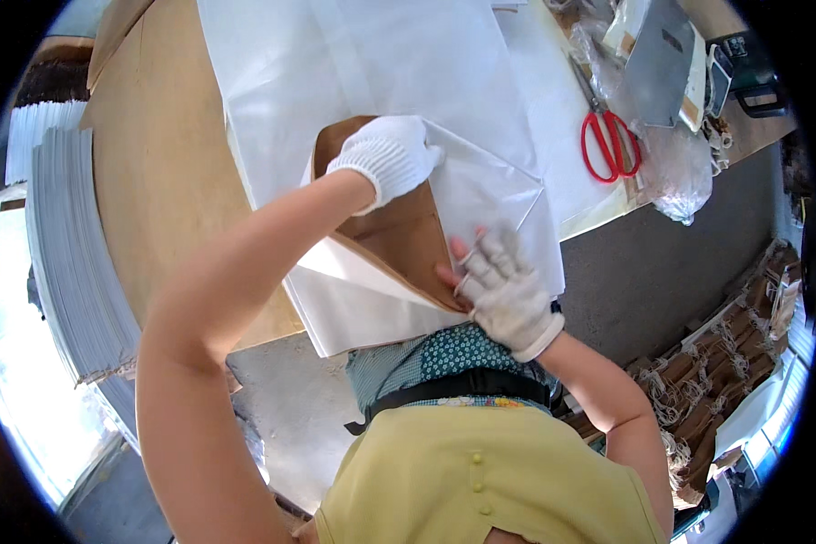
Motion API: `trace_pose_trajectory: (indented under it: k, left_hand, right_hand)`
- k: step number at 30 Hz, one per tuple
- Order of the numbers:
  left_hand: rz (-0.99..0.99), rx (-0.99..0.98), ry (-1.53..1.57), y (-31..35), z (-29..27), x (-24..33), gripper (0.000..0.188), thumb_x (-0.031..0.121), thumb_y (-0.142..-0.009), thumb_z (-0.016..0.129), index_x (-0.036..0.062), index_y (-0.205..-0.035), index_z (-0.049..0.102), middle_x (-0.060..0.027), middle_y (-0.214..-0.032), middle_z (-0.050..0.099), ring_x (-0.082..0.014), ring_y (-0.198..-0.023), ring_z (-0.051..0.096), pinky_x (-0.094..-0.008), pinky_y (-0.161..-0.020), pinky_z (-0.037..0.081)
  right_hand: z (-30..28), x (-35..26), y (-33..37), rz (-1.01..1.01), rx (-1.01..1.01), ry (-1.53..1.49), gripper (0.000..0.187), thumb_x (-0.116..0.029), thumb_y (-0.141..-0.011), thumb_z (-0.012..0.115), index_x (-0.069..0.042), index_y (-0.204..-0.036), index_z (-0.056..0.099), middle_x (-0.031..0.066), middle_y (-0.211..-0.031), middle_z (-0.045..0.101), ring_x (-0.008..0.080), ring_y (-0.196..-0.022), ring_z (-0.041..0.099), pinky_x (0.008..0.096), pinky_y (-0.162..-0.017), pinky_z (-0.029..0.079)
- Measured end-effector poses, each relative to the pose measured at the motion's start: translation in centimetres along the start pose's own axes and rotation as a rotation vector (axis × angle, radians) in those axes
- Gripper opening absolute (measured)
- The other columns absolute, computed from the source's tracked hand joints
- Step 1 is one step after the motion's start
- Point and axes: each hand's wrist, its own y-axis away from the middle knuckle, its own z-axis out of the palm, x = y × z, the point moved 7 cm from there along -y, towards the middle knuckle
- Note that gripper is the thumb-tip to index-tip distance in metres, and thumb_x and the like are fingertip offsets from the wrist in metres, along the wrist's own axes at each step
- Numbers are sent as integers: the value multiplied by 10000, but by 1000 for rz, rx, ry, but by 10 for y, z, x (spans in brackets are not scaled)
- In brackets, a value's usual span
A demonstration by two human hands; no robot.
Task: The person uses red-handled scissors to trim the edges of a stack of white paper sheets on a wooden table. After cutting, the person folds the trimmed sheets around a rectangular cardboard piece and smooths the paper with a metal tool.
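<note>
My left hand (388,156), in a white knit glove, presses flat on the top edge of a brown cardboard piece (408,238) that lies on folded white paper sheets (480,181). The right hand (506,288), in a fingerless white glove, pinches the lower right corner of the brown piece where the white paper (354,308) folds over it. The paper stack hangs over the near edge of the wooden table (159,172).
Red-handled scissors (610,145) lie at the right on the white sheets, beside crumpled clear plastic (680,172) and a grey flat object (657,59). A tall stack of white sheets (72,263) stands at the left. Brown paper bags with cord handles (716,381) are piled on the floor at right.
</note>
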Motion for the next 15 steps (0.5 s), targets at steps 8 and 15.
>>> trace_pose_trajectory:
  k: [8, 15]
  left_hand:
    - [84, 217, 43, 44, -44, 2, 365, 310, -945, 544, -11, -1033, 693, -231, -1029, 685, -367, -968, 674, -443, -862, 535]
    - [15, 693, 925, 158, 16, -99, 680, 554, -1033, 400, -13, -1374, 554, -180, -1358, 585, -284, -1279, 549, -382, -1087, 403]
  right_hand:
    - [-25, 35, -69, 178, 104, 30, 717, -356, -849, 683, -33, -1449, 461, 180, -1555, 387, 358, -1447, 349, 471, -1223, 231]
    - [-16, 30, -114, 20, 110, 10, 789, -395, -838, 684, 35, -1450, 436, 216, -1537, 392, 368, -1439, 354, 470, -1222, 233]
